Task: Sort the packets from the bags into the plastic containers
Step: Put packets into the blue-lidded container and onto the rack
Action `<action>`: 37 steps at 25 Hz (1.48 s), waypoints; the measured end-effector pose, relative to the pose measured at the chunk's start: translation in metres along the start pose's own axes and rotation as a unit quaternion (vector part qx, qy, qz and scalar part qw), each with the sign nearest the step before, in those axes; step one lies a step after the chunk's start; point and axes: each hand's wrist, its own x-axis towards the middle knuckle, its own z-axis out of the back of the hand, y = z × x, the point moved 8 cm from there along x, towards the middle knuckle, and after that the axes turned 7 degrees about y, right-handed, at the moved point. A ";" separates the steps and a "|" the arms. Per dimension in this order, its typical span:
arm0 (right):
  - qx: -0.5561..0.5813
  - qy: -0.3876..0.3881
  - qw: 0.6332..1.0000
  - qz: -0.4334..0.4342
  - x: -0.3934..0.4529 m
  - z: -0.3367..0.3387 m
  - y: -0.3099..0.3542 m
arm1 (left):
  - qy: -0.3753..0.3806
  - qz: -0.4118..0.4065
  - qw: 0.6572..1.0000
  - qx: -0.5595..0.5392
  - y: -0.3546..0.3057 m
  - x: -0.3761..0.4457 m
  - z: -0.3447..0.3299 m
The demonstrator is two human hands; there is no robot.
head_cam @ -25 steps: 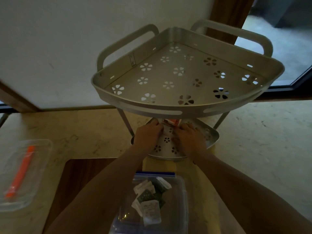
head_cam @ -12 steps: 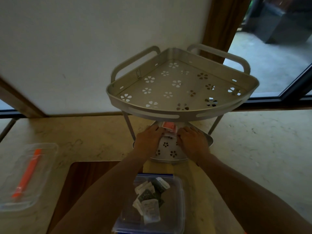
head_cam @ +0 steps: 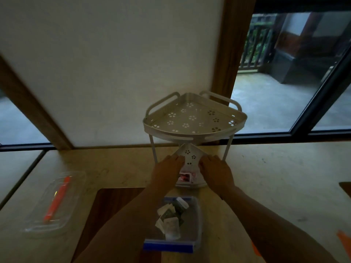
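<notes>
A metal two-tier corner rack [head_cam: 193, 134] stands against the wall. My left hand [head_cam: 168, 171] and my right hand [head_cam: 216, 171] lie on the two side rims of its lower shelf [head_cam: 188, 154], fingers stretched, with nothing seen held in either. Between my wrists, at the front of that shelf, lie red and pink packets [head_cam: 185, 177]. In front of the rack sits a clear plastic container with a blue rim [head_cam: 169, 246], holding several white and dark packets [head_cam: 171, 217]. The upper shelf holds nothing.
A second clear plastic container [head_cam: 38, 223] with an orange stick-shaped item [head_cam: 57, 200] sits on the light counter at the left. A dark wooden panel [head_cam: 114, 202] lies under my left forearm. Windows flank the wall. An orange object [head_cam: 343, 237] shows at the right edge.
The view has pulled back and up from the rack. My hands have spread from the shelf's back to its side rims, and the red packets now lie at the shelf's front.
</notes>
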 end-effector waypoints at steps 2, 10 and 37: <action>0.009 -0.013 1.000 0.009 -0.023 0.016 0.008 | -0.003 0.003 1.000 0.003 -0.011 -0.023 0.014; 0.053 -0.058 0.997 0.013 -0.131 0.069 0.033 | -0.039 -0.011 0.998 -0.041 -0.059 -0.121 0.047; 0.159 0.249 0.955 0.022 -0.309 -0.064 0.076 | 0.066 -0.019 0.992 -0.109 -0.112 -0.307 -0.069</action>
